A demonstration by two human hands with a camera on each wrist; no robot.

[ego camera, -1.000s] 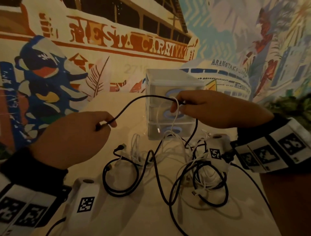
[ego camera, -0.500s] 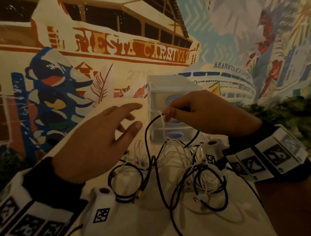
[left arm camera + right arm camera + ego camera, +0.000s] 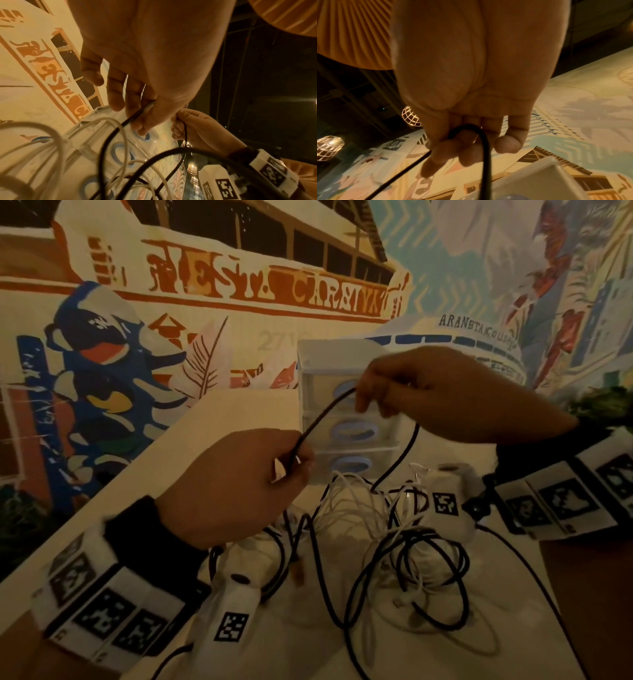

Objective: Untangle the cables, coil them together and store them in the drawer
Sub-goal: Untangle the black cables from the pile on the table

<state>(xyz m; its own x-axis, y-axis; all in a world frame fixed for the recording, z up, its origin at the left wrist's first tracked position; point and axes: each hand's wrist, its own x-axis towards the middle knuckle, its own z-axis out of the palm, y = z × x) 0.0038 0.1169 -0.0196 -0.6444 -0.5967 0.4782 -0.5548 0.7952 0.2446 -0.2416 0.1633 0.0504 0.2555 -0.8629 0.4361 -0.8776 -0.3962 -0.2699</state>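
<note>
A black cable (image 3: pixel 320 414) runs taut between my two hands above the table. My left hand (image 3: pixel 239 484) pinches it lower down, and the left wrist view shows the black cable (image 3: pixel 137 115) caught between thumb and fingers. My right hand (image 3: pixel 428 392) grips the same black cable (image 3: pixel 471 129) higher up, in front of the drawer unit (image 3: pixel 342 371). Below the hands lies a tangle of black loops (image 3: pixel 411 570) and thin white cables (image 3: pixel 352 501) on the table.
The small clear drawer unit has three shut drawers with blue oval handles (image 3: pixel 354 433) and stands at the back of the white table (image 3: pixel 445 655). A painted mural wall (image 3: pixel 239 289) rises behind. White wrist-mounted cameras (image 3: pixel 236 611) hang under both forearms.
My left hand was open and off the cable half a second ago; now it pinches the black cable again, closer to my right hand, which has stayed up by the drawers.
</note>
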